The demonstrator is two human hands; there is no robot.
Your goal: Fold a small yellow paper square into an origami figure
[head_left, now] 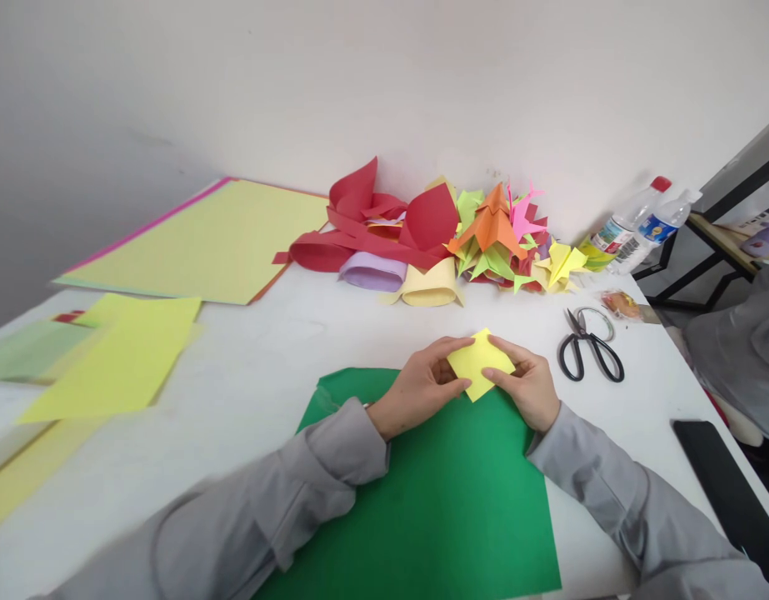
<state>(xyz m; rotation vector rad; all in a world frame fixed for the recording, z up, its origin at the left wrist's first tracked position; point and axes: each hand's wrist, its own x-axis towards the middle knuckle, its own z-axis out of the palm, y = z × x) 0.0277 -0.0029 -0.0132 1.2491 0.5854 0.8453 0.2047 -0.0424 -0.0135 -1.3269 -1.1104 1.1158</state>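
Observation:
A small folded yellow paper (480, 363) is held between both hands just above a green sheet (434, 500) on the white table (252, 408). My left hand (418, 387) pinches its left corner, thumb and fingers closed on it. My right hand (529, 385) grips its right edge the same way. Both arms wear grey sleeves.
A heap of folded coloured paper shapes (446, 242) lies against the wall. Large yellow sheets (209, 242) and loose yellow paper (118, 358) lie at the left. Black scissors (589, 346) and a tape roll lie at the right, near two plastic bottles (640, 223). A dark phone (721, 483) rests at the right edge.

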